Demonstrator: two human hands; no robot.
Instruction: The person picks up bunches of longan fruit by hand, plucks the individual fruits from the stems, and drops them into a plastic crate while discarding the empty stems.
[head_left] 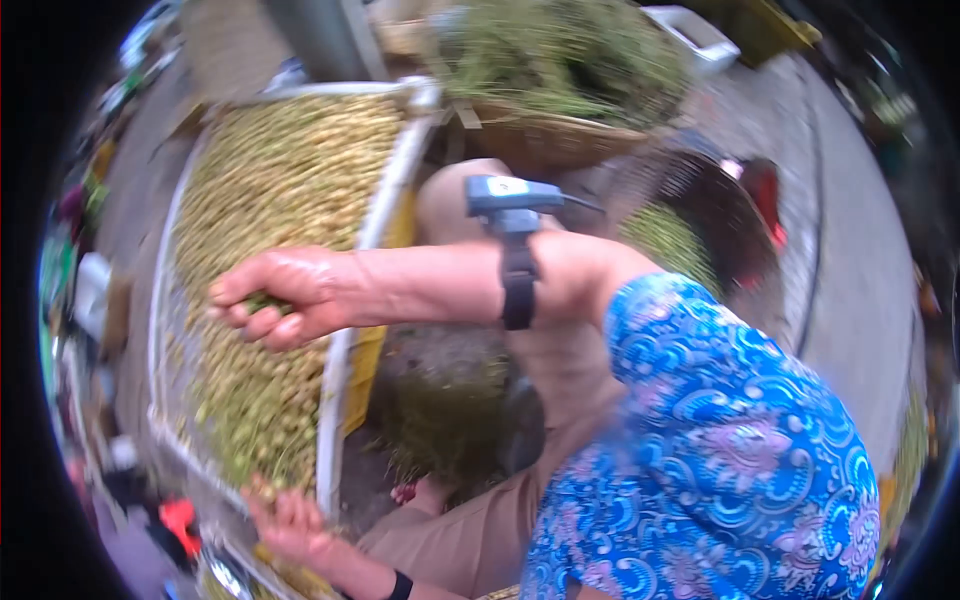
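My right hand (280,298) is closed over the pile, its fingers curled around a small clump of green fruits (265,302) that partly shows between them. Below it lies a broad heap of small, round yellow-green fruits (290,150) in a white-rimmed tray (372,215). The fruits near the tray's lower end look greener. At that end my left hand (293,528) is slightly blurred, fingers stretched toward the greener fruits; I see nothing held in it. A black strap with a small device (515,195) is around my right forearm.
A large container of green stalks (560,60) stands at the top. Beside my knee is a dark woven basket (735,205) with green fruits (668,240). A yellow crate (362,385) sits under the tray's edge, with loose stalks (450,415) on the ground nearby.
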